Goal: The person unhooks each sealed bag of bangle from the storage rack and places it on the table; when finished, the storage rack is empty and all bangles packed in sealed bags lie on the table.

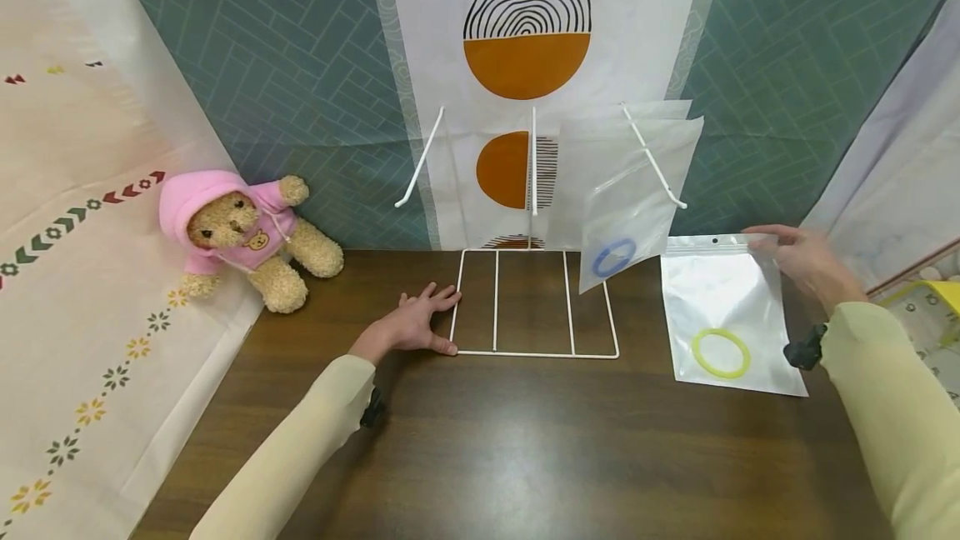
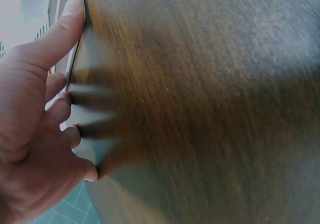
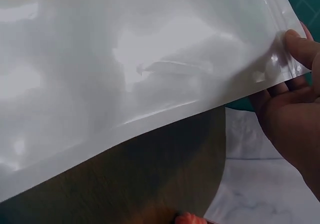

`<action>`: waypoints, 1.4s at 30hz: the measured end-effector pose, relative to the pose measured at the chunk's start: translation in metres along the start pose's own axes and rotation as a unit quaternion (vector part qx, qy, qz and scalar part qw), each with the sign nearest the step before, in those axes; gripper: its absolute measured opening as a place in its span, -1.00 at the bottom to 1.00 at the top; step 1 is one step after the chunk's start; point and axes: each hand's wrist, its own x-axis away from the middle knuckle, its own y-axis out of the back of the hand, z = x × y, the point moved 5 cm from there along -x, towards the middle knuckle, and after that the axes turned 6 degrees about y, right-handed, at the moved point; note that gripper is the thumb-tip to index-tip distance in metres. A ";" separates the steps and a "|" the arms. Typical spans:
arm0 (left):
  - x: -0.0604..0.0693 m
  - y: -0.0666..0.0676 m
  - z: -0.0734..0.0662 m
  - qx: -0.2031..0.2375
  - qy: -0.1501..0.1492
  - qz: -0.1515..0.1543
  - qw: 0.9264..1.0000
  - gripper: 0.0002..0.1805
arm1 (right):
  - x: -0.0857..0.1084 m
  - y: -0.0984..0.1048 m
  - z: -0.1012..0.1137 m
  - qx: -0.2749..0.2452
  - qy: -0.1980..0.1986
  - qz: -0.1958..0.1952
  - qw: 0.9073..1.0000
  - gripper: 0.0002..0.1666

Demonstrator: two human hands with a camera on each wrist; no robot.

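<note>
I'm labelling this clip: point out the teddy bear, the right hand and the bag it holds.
Teddy bear (image 1: 258,241), head view: its chest.
Right hand (image 1: 812,262), head view: its back.
Held bag (image 1: 722,300), head view: its shiny middle.

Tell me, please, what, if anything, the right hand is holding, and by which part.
The right hand pinches the white pouch by its top right corner.

My sleeves (image 1: 292,440) were pale cream. The zip bag (image 1: 723,290) was silvery white, its yellow ring (image 1: 720,374) bright; the hanging bags (image 1: 626,198) were milky white, with a blue ring (image 1: 599,262). I saw a white wire rack (image 1: 536,354), dark brown wood-grained tabletop (image 1: 487,440), and teal cloth (image 1: 300,40) patterned in herringbone lines.
</note>
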 end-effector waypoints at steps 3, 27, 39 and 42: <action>0.001 0.000 0.000 -0.001 -0.002 -0.001 1.000 0.08 | -0.004 -0.006 -0.005 -0.005 -0.017 -0.008 1.000 -0.20; 0.000 0.000 0.001 -0.007 -0.003 -0.012 1.000 0.08 | -0.010 -0.027 -0.024 -0.050 -0.071 -0.114 0.990 -0.32; -0.002 -0.002 0.002 0.003 0.003 -0.009 1.000 0.09 | -0.009 -0.030 -0.020 -0.003 -0.057 -0.137 0.989 -0.28; -0.002 -0.003 0.003 0.006 0.004 -0.009 1.000 0.09 | -0.010 -0.031 -0.021 0.016 -0.051 -0.141 0.989 -0.29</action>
